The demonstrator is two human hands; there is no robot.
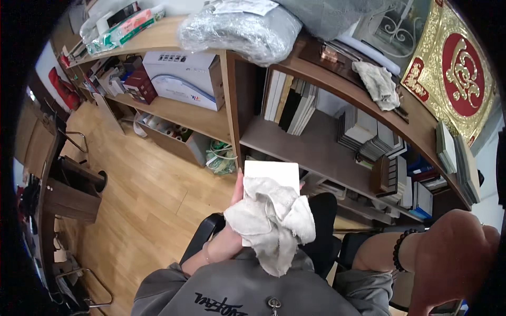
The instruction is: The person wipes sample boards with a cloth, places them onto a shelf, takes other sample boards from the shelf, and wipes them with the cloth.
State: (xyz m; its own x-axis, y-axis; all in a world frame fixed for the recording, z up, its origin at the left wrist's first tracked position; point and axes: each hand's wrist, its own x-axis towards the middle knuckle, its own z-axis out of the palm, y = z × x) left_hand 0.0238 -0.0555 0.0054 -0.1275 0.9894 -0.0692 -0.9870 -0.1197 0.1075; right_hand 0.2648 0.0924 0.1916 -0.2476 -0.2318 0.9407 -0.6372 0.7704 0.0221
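L hand (226, 239) clamped on wht block (271, 169), cloth (271, 221) atop; R hand (450, 260) aside, can't tell grip.

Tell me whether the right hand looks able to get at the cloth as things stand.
Probably yes: the cloth lies uncovered over the white block that the left hand holds, and nothing seems to block it from the right hand, raised off to the right.

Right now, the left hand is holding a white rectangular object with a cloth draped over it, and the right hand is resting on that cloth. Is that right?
Not quite: the right hand is raised off to the right, apart from the cloth, as the head view shows. The left hand does hold the cloth-draped white rectangular object.
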